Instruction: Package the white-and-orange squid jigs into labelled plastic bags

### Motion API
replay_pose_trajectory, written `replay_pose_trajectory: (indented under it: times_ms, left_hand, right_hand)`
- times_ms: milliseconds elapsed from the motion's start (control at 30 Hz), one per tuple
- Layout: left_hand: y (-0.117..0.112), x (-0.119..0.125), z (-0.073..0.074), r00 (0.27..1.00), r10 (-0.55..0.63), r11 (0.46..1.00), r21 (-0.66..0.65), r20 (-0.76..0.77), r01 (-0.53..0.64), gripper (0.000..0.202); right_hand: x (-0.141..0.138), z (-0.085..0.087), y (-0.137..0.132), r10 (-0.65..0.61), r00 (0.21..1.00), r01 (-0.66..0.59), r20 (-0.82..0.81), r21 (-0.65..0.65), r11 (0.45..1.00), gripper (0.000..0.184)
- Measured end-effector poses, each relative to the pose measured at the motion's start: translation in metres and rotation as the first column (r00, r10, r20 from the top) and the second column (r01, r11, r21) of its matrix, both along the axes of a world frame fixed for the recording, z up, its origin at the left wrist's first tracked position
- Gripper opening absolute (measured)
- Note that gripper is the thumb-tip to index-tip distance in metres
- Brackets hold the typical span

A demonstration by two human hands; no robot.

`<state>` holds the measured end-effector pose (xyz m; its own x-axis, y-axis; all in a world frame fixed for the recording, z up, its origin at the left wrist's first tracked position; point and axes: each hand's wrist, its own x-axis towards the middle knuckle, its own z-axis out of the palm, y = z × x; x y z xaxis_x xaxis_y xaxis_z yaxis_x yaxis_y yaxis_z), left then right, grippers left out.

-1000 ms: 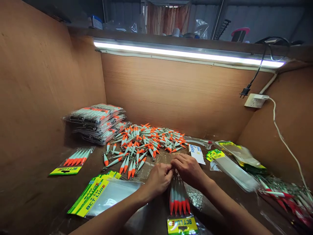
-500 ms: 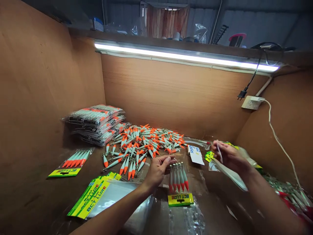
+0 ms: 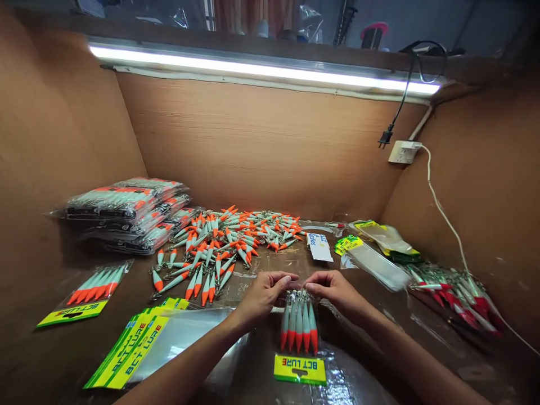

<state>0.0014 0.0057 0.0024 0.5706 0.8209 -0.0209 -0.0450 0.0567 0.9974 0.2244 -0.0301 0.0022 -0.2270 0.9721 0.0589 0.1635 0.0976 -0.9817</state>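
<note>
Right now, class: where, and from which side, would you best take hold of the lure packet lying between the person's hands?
Probably by its yellow header card, from the near side: the card lies flat and free, while the left hand and right hand pinch the lure packet at its far, metal-tipped end.

Your left hand (image 3: 264,295) and right hand (image 3: 333,289) met at the middle of the table's near edge, both pinching the far end of a clear packet (image 3: 299,332) of 5 orange-tipped lures, its yellow header card (image 3: 300,369) towards you. Loose lures (image 3: 228,242) lay heaped towards the table's back edge. Filled bags (image 3: 126,211) sat stacked at the back left corner, and 1 filled packet (image 3: 84,292) lay by the left edge. Empty bags (image 3: 139,349) lay at your near left, and more empty bags (image 3: 371,256) lay towards the right.
</note>
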Motion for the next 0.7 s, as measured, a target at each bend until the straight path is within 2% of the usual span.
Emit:
replay_pose_trajectory:
  times_ms: [100,233,333,467,600,700]
  left_hand:
    - [0.002,-0.001,-0.001,0.996,0.000,0.999,0.039,-0.084,0.003,0.050]
    - [0.008,-0.005,-0.005,0.970,0.026,0.987,0.157,-0.243,0.013,0.040]
    - [0.014,-0.010,-0.007,0.938,0.050,0.950,0.306,-0.343,0.061,0.033]
    - [0.018,-0.015,-0.004,0.862,0.120,0.849,0.501,-0.493,0.168,0.021]
    - [0.018,-0.017,-0.002,0.814,0.136,0.797,0.551,-0.565,0.248,0.021]
    - [0.018,-0.018,-0.002,0.835,0.058,0.799,0.527,-0.547,0.290,0.029]
  right_hand:
    - [0.002,-0.008,0.001,-0.007,1.000,0.007,0.012,-0.004,1.000,0.041]
    - [0.006,-0.013,-0.001,0.026,0.998,-0.026,0.061,-0.009,1.000,0.036]
    - [0.006,-0.015,-0.003,-0.001,0.981,-0.020,0.196,0.107,0.994,0.026]
    - [0.004,-0.019,-0.004,-0.060,0.943,-0.029,0.327,0.261,0.965,0.017]
    - [0.002,-0.026,-0.006,-0.082,0.907,-0.088,0.412,0.376,0.922,0.013]
    - [0.000,-0.029,-0.008,-0.139,0.873,-0.110,0.468,0.465,0.878,0.011]
